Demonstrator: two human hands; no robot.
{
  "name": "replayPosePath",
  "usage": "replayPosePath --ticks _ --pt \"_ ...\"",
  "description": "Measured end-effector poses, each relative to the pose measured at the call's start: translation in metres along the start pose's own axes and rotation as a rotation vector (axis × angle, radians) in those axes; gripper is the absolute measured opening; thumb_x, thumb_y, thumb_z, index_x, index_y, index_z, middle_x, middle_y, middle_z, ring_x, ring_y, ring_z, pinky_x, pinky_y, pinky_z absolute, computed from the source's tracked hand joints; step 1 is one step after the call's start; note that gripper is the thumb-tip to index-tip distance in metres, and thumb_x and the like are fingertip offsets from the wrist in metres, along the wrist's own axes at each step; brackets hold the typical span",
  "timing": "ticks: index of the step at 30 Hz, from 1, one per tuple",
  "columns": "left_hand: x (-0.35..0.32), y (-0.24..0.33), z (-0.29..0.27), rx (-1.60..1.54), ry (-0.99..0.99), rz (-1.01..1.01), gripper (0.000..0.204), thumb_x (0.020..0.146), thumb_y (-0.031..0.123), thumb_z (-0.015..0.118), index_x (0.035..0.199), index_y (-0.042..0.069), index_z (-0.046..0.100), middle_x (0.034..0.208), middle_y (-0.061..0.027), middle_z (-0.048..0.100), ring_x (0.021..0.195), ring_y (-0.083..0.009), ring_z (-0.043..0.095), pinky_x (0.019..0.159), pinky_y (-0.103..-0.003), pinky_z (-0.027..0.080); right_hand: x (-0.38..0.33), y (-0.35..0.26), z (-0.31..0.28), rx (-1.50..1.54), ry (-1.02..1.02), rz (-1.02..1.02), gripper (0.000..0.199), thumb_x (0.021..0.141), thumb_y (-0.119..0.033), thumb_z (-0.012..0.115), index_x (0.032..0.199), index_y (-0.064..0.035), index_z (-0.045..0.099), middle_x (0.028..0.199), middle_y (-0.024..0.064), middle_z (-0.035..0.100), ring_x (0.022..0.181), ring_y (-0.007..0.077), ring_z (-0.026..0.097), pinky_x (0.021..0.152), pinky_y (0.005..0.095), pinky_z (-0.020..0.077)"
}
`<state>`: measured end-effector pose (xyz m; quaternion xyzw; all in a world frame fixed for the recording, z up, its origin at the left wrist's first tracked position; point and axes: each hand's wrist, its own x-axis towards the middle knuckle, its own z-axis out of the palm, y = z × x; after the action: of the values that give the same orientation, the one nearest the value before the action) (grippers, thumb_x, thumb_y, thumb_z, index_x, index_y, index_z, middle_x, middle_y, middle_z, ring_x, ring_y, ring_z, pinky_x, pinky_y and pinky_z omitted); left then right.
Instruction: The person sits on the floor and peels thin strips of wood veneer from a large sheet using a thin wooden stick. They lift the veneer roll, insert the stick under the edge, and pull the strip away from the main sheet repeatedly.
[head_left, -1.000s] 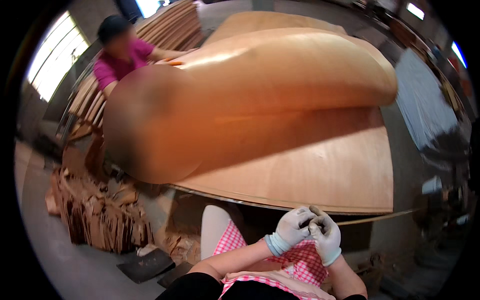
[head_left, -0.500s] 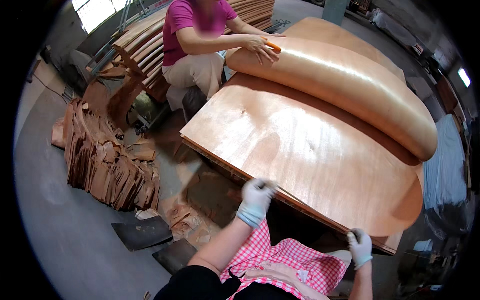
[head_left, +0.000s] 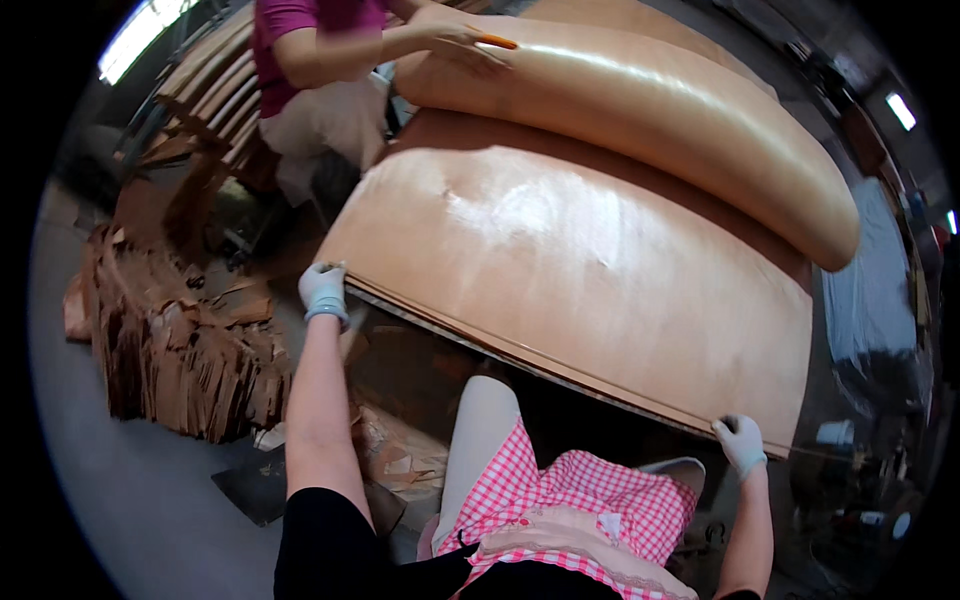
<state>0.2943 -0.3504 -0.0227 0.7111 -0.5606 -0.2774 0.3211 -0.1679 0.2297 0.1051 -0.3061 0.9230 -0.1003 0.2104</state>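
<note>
A broad, pale brown wood veneer sheet [head_left: 560, 260] lies on top of a stack, its glossy face catching the light. At its near left corner my left hand [head_left: 324, 290], in a white glove, is closed on the edge, with the arm stretched out. My right hand [head_left: 742, 445], gloved too, pinches the near edge close to the right corner. The fingertips of both hands are partly hidden at the edge. Farther back, a large part of veneer is rolled over into a long curl [head_left: 640, 120] across the stack.
Across the stack a person in a pink shirt [head_left: 330, 50] rests a hand on the curl and holds an orange-handled tool [head_left: 497, 42]. Torn veneer scraps [head_left: 180, 340] are heaped on the floor at left. Bluish plastic sheeting [head_left: 868, 280] stands at right.
My left hand has moved from the middle of the near edge out to the left corner. At the right, the sheet's rounded, lifted end now lies flatter. The view has shifted.
</note>
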Motion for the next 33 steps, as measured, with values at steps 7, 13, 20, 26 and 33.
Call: replayPosePath --ticks 7,13,20,26,33 --pt "0.025 -0.032 0.011 -0.016 -0.220 0.077 0.030 0.083 0.021 0.072 0.103 -0.002 0.069 0.096 -0.0114 0.071 0.082 -0.0172 0.063 0.078 -0.034 0.051 0.029 0.035 0.019 -0.054 -0.132 0.077 0.040 0.081 -0.036 0.065 0.095 0.0015 0.070 0.094 0.0241 0.068 0.091 0.0366 0.067 0.080 0.0428 0.0512" --pt "-0.065 0.088 0.006 0.676 0.100 -0.017 0.064 0.078 0.036 0.075 0.131 0.007 0.053 0.136 -0.0229 0.052 0.117 -0.0393 0.055 0.097 -0.046 0.047 0.040 0.052 0.025 -0.080 -0.198 0.260 0.047 0.076 -0.046 0.069 0.089 -0.0012 0.072 0.093 0.0228 0.069 0.090 0.0364 0.067 0.081 0.0424 0.0517" --pt "-0.337 0.144 0.139 0.441 -0.564 0.898 0.094 0.076 0.037 0.070 0.145 -0.010 0.027 0.154 -0.0286 0.022 0.143 -0.0423 0.020 0.119 -0.047 0.013 0.049 0.048 0.036 -0.036 -0.228 0.164 0.049 0.075 -0.047 0.071 0.094 -0.0015 0.070 0.094 0.0223 0.069 0.090 0.0368 0.066 0.082 0.0440 0.0511" --pt "-0.477 0.190 0.183 0.514 -0.735 0.973 0.115 0.068 0.048 0.078 0.152 0.000 0.016 0.154 -0.0271 0.022 0.144 -0.0399 0.018 0.118 -0.048 0.014 0.045 0.046 0.035 0.095 -0.219 0.122 0.043 0.079 -0.041 0.065 0.100 -0.0039 0.071 0.102 0.0217 0.068 0.097 0.0373 0.065 0.086 0.0441 0.0510" --pt "-0.471 0.188 0.185 0.543 -0.701 0.954 0.117 0.064 0.046 0.081 0.152 0.001 0.017 0.155 -0.0236 0.024 0.145 -0.0347 0.017 0.119 -0.045 0.012 0.017 0.244 -0.042 0.063 -0.102 0.293 0.035 0.084 -0.028 0.060 0.110 -0.0045 0.067 0.113 0.0215 0.065 0.105 0.0355 0.063 0.092 0.0435 0.0491"
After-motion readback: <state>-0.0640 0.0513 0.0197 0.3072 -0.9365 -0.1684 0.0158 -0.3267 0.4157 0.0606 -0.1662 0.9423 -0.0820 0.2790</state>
